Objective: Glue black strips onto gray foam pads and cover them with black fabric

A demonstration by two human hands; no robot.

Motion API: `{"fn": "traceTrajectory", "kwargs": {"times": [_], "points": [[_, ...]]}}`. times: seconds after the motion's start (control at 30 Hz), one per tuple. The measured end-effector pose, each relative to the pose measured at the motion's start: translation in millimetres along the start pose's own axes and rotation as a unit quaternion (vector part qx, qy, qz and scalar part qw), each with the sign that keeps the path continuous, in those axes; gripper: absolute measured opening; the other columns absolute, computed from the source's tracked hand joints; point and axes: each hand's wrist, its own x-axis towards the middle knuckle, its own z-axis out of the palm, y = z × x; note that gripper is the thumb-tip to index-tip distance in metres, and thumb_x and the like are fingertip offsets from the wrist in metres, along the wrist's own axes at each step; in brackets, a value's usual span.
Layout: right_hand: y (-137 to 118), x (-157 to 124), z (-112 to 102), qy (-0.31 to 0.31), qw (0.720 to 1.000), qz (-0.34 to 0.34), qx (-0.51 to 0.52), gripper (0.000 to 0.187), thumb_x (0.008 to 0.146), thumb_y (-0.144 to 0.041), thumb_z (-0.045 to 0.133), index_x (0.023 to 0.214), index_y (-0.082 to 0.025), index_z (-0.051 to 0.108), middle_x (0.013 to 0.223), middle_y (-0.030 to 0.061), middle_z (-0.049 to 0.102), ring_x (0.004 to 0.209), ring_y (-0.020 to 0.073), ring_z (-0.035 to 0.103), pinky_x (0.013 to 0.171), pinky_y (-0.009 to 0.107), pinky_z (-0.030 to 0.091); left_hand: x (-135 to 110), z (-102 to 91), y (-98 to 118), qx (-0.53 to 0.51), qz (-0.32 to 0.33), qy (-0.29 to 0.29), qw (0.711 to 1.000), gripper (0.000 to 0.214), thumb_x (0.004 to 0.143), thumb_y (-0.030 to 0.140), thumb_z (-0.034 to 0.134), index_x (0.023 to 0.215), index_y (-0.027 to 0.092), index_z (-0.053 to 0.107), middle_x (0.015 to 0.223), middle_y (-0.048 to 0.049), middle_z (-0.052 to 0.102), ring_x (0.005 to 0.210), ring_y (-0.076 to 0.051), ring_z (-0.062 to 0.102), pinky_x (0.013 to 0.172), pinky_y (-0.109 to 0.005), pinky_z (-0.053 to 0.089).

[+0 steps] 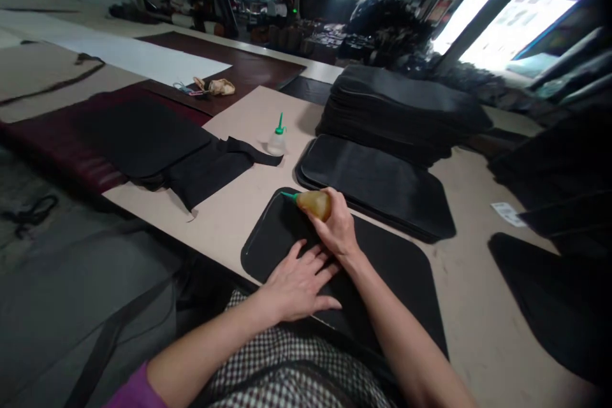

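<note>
My right hand (340,226) gripped the amber squeeze bottle (314,203), green nozzle (289,196) at the far-left corner of the black panel (399,271); my left hand (300,282) lay spread on it, at the near edge of the table (222,229).

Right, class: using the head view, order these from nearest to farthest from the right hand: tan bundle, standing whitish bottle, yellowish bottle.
1. Yellowish bottle: gripped in the right hand.
2. Standing whitish bottle: beyond and leftward, on the beige surface.
3. Tan bundle: farther back and left, on the brown sheet.
</note>
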Motion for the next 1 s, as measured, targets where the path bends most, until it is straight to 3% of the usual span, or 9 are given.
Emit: {"fn": "traceTrajectory", "kwargs": {"times": [0.1,0.2,0.37,0.53,0.63,0.8,1.0], "points": [[9,1,-10,0.026,0.999,0.016,-0.022,0.05,0.093,-0.052,0.06,0.131,-0.021,0.049,0.117,0.013,0.059,0.105,0.0311,0.062,0.09,0.046,0.055,0,1.6,0,0.005,-0.001,-0.003,1.0,0.072,0.1,0.068,0.024,0.156,0.024,0.037,0.162,-0.0104,0.039,0.153,-0.025,0.028,0.124,-0.052,0.018],[20,-8,-34,0.042,0.997,0.036,-0.045,0.052,0.092,-0.054,0.06,0.13,-0.021,0.05,0.119,0.0135,0.06,0.106,0.0316,0.063,0.09,0.046,0.055,0,4.6,0,0.015,-0.003,-0.006,1.0,0.071,0.101,0.068,0.025,0.156,0.025,0.037,0.164,-0.0096,0.038,0.154,-0.025,0.027,0.124,-0.051,0.018],[49,-42,-97,0.067,0.991,0.081,-0.087,0.054,0.089,-0.059,0.062,0.127,-0.021,0.053,0.122,0.0143,0.062,0.108,0.0325,0.063,0.091,0.047,0.054,2,10.5,0,0.029,0.002,-0.01,1.0,0.07,0.1,0.067,0.028,0.156,0.026,0.039,0.166,-0.0092,0.033,0.155,-0.025,0.026,0.124,-0.052,0.018],[85,-96,-167,0.099,0.971,0.156,-0.155,0.059,0.087,-0.064,0.062,0.127,-0.021,0.056,0.118,0.0134,0.066,0.104,0.0329,0.065,0.09,0.047,0.053,4,12.9,0,0.046,0.014,-0.017,0.999,0.067,0.101,0.065,0.032,0.156,0.028,0.038,0.167,-0.0085,0.032,0.154,-0.026,0.028,0.123,-0.053,0.02],[102,-126,-198,0.127,0.954,0.196,-0.189,0.063,0.086,-0.065,0.063,0.128,-0.02,0.056,0.118,0.0141,0.066,0.103,0.0331,0.064,0.089,0.047,0.052,4,13.9,0,0.065,0.019,-0.021,0.997,0.065,0.102,0.063,0.034,0.157,0.029,0.037,0.167,-0.0087,0.031,0.154,-0.027,0.029,0.122,-0.054,0.022],[115,-158,-220,0.176,0.936,0.227,-0.201,0.063,0.084,-0.065,0.065,0.125,-0.018,0.058,0.115,0.0139,0.066,0.103,0.0316,0.063,0.092,0.046,0.051,5,18.4,-1,0.096,0.029,-0.013,0.995,0.065,0.102,0.061,0.036,0.158,0.029,0.036,0.167,-0.0093,0.029,0.153,-0.028,0.031,0.12,-0.055,0.024],[104,-177,-236,0.191,0.931,0.246,-0.189,0.059,0.081,-0.061,0.067,0.123,-0.019,0.058,0.119,0.014,0.065,0.106,0.0322,0.063,0.094,0.046,0.052,4,23.0,-4,0.115,0.046,0.001,0.992,0.064,0.101,0.059,0.04,0.159,0.03,0.035,0.167,-0.0083,0.031,0.152,-0.029,0.033,0.12,-0.055,0.026]]}}
